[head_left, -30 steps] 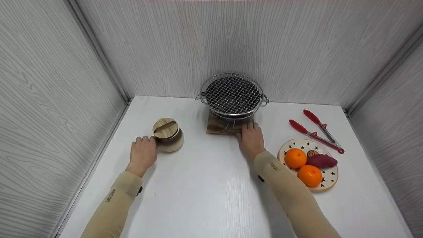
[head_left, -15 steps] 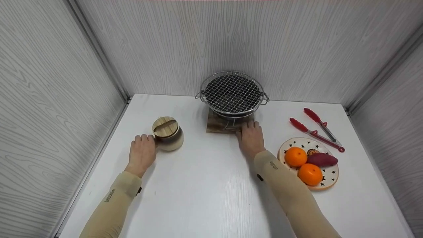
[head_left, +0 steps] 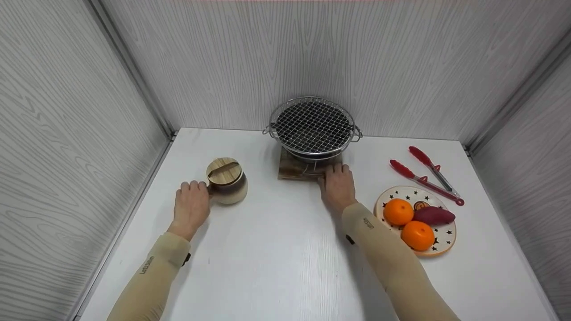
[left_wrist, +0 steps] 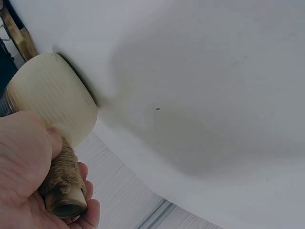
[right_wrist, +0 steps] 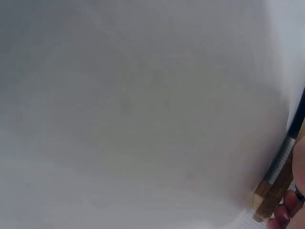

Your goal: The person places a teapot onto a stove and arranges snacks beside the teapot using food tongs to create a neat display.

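A side-handled pot [head_left: 231, 194] with a wooden lid [head_left: 224, 174] stands upright at the left of the white table. My left hand [head_left: 191, 207] grips its handle; the left wrist view shows fingers and thumb round the twine-wrapped handle [left_wrist: 65, 167]. At the back centre, a tabletop grill with a round wire mesh [head_left: 313, 127] rests on a wooden base [head_left: 292, 169]. My right hand [head_left: 339, 189] holds the front right corner of that base. In the right wrist view, the thumb and fingers lie on either side of the wooden edge [right_wrist: 274, 200], partly cut off by the frame.
At the right, a star-patterned plate [head_left: 384, 199] bears two orange fruits [head_left: 418, 235] and a purple sweet potato [head_left: 434, 216]. Red-tipped tongs [head_left: 435, 187] lie spread behind it. Pale wood-grain panels [head_left: 223, 62] wall the table [head_left: 267, 258] at the back and sides.
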### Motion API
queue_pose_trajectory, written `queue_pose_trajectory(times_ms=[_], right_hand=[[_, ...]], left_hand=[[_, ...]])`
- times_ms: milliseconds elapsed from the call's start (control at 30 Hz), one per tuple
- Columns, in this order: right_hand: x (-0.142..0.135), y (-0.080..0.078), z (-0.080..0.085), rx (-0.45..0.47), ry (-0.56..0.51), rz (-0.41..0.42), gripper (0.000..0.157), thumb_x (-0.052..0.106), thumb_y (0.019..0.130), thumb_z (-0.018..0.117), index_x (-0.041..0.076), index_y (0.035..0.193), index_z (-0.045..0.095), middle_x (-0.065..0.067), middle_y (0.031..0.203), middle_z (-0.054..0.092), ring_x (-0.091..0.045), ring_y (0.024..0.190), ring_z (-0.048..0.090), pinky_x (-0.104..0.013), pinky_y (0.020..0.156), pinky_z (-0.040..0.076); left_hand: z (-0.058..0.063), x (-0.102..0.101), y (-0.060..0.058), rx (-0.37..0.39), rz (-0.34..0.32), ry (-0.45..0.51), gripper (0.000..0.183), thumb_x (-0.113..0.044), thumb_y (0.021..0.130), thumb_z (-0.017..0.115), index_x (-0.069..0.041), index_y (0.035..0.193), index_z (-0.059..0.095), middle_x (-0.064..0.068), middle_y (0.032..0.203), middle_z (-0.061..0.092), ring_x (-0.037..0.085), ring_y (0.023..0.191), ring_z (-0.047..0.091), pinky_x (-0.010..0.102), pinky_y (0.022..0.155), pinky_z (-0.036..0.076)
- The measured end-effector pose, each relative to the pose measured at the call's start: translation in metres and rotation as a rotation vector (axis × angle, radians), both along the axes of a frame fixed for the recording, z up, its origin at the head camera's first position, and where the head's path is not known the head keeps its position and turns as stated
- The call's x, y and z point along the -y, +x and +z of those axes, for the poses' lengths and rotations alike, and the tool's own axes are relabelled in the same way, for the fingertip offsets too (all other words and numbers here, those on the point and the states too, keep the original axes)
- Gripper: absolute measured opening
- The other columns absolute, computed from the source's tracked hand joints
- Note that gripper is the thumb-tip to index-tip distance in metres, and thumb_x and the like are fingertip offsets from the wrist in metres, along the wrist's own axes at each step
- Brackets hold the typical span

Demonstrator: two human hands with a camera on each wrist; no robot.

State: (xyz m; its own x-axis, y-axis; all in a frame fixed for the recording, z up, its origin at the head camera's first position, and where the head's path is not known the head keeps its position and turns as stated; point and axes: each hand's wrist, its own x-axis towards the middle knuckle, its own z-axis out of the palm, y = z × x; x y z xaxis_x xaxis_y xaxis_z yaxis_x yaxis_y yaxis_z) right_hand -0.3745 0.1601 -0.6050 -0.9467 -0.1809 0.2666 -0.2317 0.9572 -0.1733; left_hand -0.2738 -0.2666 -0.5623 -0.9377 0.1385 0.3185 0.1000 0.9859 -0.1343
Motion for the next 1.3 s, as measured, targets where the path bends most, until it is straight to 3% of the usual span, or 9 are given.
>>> queue_pose_trajectory(times_ms=[267,733,1000,1300], right_hand=[[0.001,0.000,0.002,0.022,0.026,-0.017,0.049,0.037,0.116,0.059,-0.005,0.139,0.063,-0.026,0.134,0.063,-0.041,0.120,0.057,-0.054,0.108,0.051],[0.002,0.000,0.001,0.028,0.038,-0.018,0.050,0.038,0.116,0.056,-0.005,0.140,0.062,-0.025,0.131,0.062,-0.041,0.120,0.055,-0.055,0.106,0.051],[0.001,0.001,-0.004,-0.018,0.025,-0.018,0.049,0.038,0.116,0.058,-0.005,0.139,0.064,-0.026,0.128,0.064,-0.041,0.116,0.057,-0.055,0.101,0.052],[0.001,0.000,-0.003,0.011,0.019,-0.016,0.051,0.037,0.116,0.058,-0.007,0.141,0.061,-0.027,0.133,0.061,-0.043,0.121,0.055,-0.056,0.105,0.050]], left_hand=[[0.004,-0.004,-0.001,0.001,-0.005,0.066,0.033,-0.018,0.106,0.075,0.012,0.110,0.066,0.026,0.095,0.067,0.040,0.087,0.062,0.053,0.076,0.059],[0.038,-0.014,-0.009,0.027,-0.021,0.183,0.032,-0.016,0.107,0.075,0.013,0.112,0.064,0.030,0.100,0.068,0.047,0.094,0.064,0.059,0.082,0.059],[0.066,-0.019,-0.012,0.017,-0.034,0.199,0.032,-0.017,0.107,0.075,0.013,0.111,0.064,0.031,0.102,0.069,0.049,0.097,0.064,0.061,0.083,0.058],[0.112,-0.029,-0.017,0.013,-0.056,0.240,0.031,-0.017,0.109,0.069,0.013,0.114,0.063,0.033,0.106,0.068,0.052,0.102,0.063,0.063,0.085,0.056]])
